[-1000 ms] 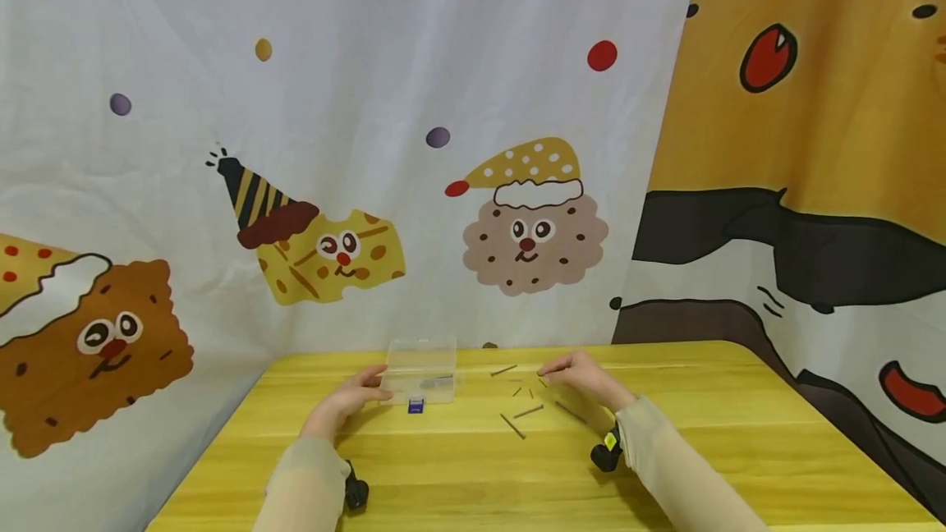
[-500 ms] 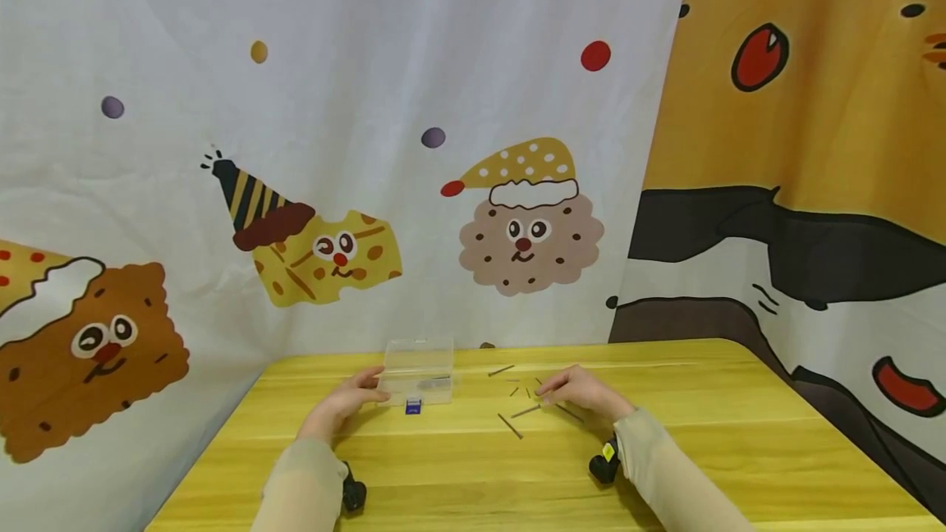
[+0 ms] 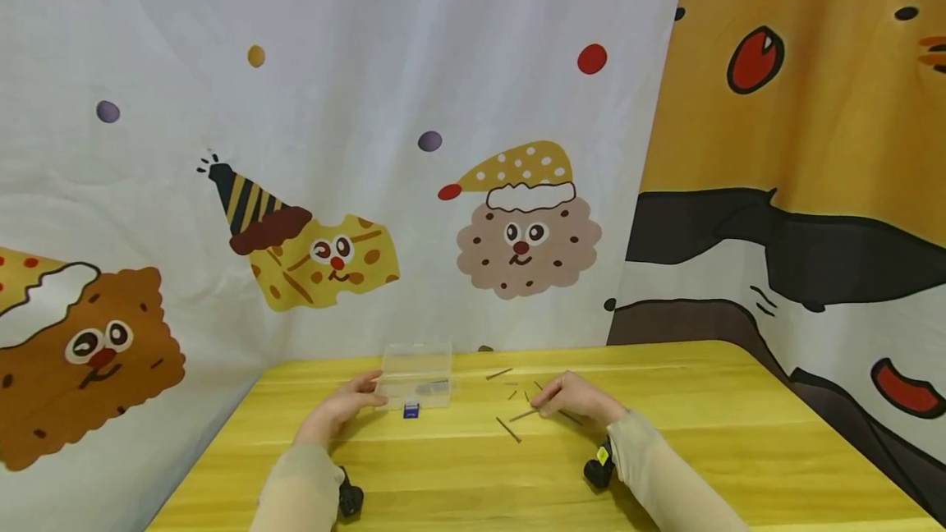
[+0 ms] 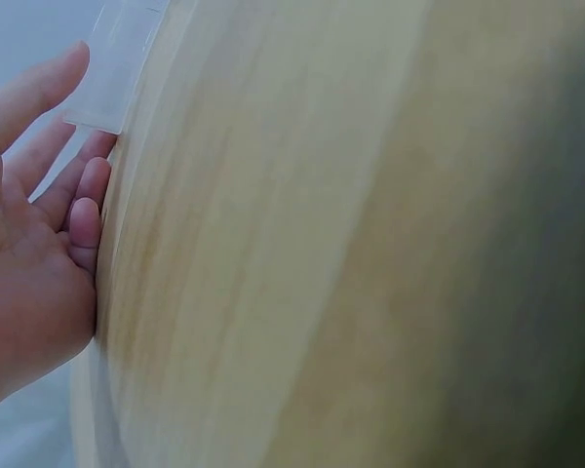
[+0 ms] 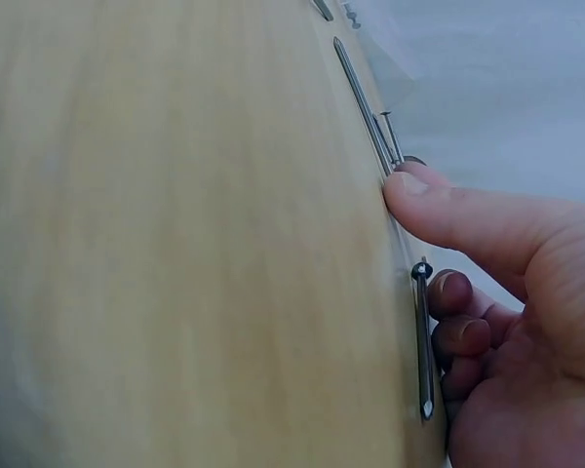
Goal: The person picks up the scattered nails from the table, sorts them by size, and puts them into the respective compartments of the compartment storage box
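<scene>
Thumb and forefinger of my right hand [image 3: 572,396] close on the head end of a long steel nail [image 3: 522,415], which lies along the tabletop; the right wrist view shows this long nail [image 5: 361,97] running out from under the thumb. Another long nail [image 5: 424,351] lies beside the curled lower fingers of that hand. At the left, my left hand [image 3: 343,409] rests with loosely extended fingers at the left side of a clear plastic box [image 3: 392,391]. In the left wrist view, thumb and fingertips stand right at the box's corner [image 4: 107,97]. The box's lid is raised, and grey nails [image 3: 432,387] lie inside.
Between the hands lie a long nail [image 3: 508,429] in front, another nail [image 3: 498,373] farther back, and several small nails [image 3: 512,395]. A blue latch [image 3: 411,410] sits on the box's front. Behind the wooden table [image 3: 443,483] hangs a printed curtain [image 3: 355,105].
My right hand has come from a small nail farther back toward me and onto the end of the long nail. The left hand stays at the box.
</scene>
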Available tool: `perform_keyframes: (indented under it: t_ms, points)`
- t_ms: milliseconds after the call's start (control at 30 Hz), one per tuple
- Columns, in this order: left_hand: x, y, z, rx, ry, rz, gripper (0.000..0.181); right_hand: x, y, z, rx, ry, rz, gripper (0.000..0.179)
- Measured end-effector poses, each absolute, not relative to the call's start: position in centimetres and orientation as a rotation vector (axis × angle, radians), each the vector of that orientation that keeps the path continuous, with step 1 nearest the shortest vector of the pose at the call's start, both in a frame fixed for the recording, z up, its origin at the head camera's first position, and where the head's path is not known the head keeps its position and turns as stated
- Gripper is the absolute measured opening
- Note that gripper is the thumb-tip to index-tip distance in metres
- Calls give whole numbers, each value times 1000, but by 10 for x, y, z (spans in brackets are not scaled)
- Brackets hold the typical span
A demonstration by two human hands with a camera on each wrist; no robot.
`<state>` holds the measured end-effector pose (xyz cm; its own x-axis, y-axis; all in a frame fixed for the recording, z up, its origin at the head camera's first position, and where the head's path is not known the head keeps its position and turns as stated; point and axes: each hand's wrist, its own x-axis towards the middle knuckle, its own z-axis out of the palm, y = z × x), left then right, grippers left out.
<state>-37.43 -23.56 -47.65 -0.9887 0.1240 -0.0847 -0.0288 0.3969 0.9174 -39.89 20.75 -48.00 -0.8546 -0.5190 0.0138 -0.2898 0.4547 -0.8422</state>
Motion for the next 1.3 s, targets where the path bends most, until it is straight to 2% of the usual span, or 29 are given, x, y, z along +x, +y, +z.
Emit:
perform_keyframes:
  t_ms: [567, 800, 1300]
  points:
    - [-375, -239, -472, 114, 2522, 1625, 74, -395, 201, -476, -639, 2549, -1322, 15]
    - [-375, -240, -472, 123, 2508, 1633, 75, -395, 202, -473, -696, 2523, -1319, 12]
    - [-371, -236, -471, 99, 2500, 1642, 76, -408, 216, -449, -692, 2415, -1295, 22]
